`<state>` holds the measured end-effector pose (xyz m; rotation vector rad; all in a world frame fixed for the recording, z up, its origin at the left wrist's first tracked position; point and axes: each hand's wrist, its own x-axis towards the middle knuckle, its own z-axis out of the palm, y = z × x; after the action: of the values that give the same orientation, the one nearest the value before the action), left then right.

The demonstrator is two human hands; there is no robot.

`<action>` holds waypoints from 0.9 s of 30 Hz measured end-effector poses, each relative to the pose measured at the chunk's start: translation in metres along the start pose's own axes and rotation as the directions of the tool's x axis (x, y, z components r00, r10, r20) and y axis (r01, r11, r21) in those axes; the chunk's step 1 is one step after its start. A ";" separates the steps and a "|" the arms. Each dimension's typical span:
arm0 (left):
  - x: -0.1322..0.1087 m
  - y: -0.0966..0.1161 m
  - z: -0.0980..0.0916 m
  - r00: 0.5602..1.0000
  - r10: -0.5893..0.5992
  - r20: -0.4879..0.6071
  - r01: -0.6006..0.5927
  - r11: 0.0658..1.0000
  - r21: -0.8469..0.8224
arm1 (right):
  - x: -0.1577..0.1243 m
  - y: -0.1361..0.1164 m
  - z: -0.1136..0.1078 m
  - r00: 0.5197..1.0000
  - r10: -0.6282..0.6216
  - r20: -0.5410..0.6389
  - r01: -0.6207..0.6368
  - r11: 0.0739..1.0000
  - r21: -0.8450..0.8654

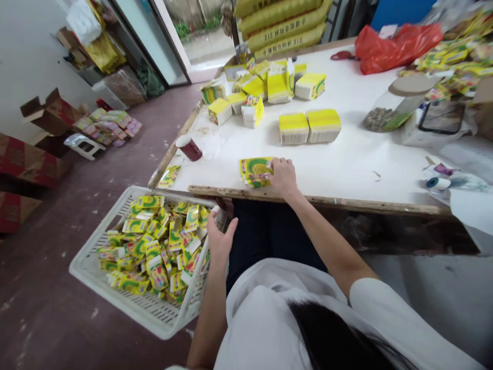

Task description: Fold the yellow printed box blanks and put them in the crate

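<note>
My right hand (283,177) is at the table's front edge, fingers closed round the right end of some small yellow-and-green packets (254,168) lying on the white tabletop. How many are in the grip I cannot tell. My left hand (221,237) is over the right rim of a white plastic basket (103,303), thumb and fingers apart, with nothing visible between them. Something white covers one fingertip. Many small yellow-and-green boxes (154,246) lie jumbled in the basket.
On the table stand two yellow-topped stacks of cards (324,126), more yellow stacks (278,85), a dark red cup (188,148), a jar (385,110), a red plastic bag (396,49) and a phone (442,117). A white stool (85,145) and cartons stand on the floor, left.
</note>
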<state>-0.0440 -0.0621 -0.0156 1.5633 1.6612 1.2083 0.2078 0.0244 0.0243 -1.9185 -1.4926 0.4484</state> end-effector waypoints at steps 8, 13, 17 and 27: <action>0.001 0.009 0.042 0.981 -0.097 0.170 0.195 0.490 -0.850 | -0.092 -0.036 0.035 0.947 -0.254 0.195 0.149 0.889 0.432; 0.003 0.037 0.036 0.976 -0.123 0.181 0.208 0.266 -0.941 | -0.145 -0.049 0.057 0.910 -0.290 0.296 -0.083 0.572 0.816; -0.001 0.037 0.038 0.946 -0.268 0.185 0.258 0.269 -0.928 | -0.149 -0.048 0.052 0.902 -0.287 0.322 -0.113 0.563 0.819; -0.008 0.020 0.047 0.902 -0.431 0.018 0.247 0.481 -0.841 | -0.133 -0.031 0.063 0.957 -0.196 0.213 -0.083 0.519 0.851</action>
<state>0.0073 -0.0602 -0.0203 0.4784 1.0950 1.6112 0.1075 -0.0798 -0.0169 -1.0019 -1.1228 1.2234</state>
